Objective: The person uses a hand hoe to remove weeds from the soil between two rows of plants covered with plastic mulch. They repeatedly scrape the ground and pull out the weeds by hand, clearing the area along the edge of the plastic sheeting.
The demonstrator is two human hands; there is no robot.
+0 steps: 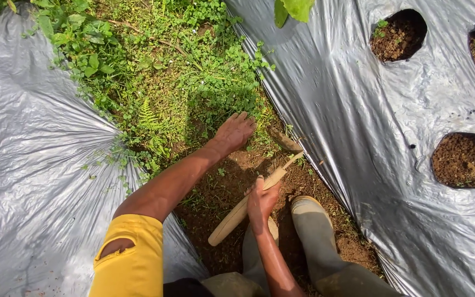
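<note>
My right hand (260, 201) is closed around the wooden handle (237, 215) of a small sickle-like weeding tool whose metal blade (284, 141) rests on the soil by the edge of the plastic. My left hand (234, 132) reaches forward, fingers together and pressed down into the low green weeds (193, 82) of the furrow. I cannot see whether it grips any stems. Bare brown soil (232, 181) lies between my hands and my two grey rubber boots (314, 242). A yellow sleeve (130, 258) covers my left upper arm.
Silver plastic mulch covers the raised bed on the right (369, 121) and the one on the left (34, 165). The right sheet has round planting holes (464, 159) filled with soil; another hole (399, 34) holds a tiny seedling. A fern (147, 116) grows among the weeds.
</note>
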